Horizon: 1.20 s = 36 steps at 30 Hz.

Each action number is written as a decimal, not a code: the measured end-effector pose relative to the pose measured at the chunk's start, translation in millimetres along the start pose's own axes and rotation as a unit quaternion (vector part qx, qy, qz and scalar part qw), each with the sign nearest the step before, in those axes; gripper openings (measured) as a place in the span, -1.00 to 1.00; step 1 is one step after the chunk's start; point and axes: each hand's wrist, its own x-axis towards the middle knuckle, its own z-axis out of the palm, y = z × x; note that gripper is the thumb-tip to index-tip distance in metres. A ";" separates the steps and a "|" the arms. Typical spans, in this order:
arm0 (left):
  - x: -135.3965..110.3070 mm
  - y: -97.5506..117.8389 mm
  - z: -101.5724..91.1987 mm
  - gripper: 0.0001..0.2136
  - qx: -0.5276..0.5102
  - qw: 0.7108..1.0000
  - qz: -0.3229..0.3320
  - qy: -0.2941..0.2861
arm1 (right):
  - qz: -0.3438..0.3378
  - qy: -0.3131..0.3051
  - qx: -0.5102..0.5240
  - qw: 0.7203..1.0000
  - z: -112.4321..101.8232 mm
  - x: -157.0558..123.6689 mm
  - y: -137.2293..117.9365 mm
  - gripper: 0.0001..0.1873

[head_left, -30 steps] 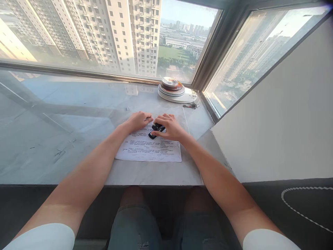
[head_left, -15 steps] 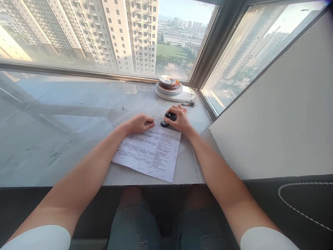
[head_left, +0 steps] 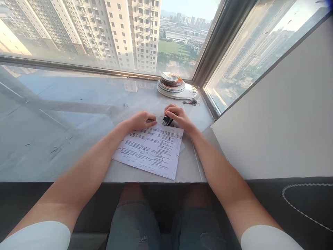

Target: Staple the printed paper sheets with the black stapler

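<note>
Left hand (head_left: pixel 142 120) pinches paper (head_left: pixel 149 149) along its top edge. Right hand (head_left: pixel 180 117), apart, clamps stapler (head_left: pixel 167 119), seemingly at that edge.

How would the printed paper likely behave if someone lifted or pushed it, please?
The printed paper would probably sag when lifted, since it looks thin. It might slide easily, as the ledge looks smooth and glossy, though the left hand at its far edge could hold it back.
</note>
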 end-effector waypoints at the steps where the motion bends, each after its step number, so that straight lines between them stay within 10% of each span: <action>1: -0.2 0.4 -0.1 -0.68 -0.003 1.000 -0.002 0.000 | 0.004 0.000 0.004 1.000 0.1 0.1 1.5 -0.44; 9: -1.3 5.0 -3.1 -0.75 0.005 1.000 -0.012 0.015 | 0.129 0.050 0.065 0.988 -4.0 -2.1 17.4 -0.49; 36: 3.1 18.3 2.1 -0.87 -0.034 0.996 0.063 0.051 | 0.072 -0.006 0.131 0.989 -3.3 -2.8 13.7 -0.55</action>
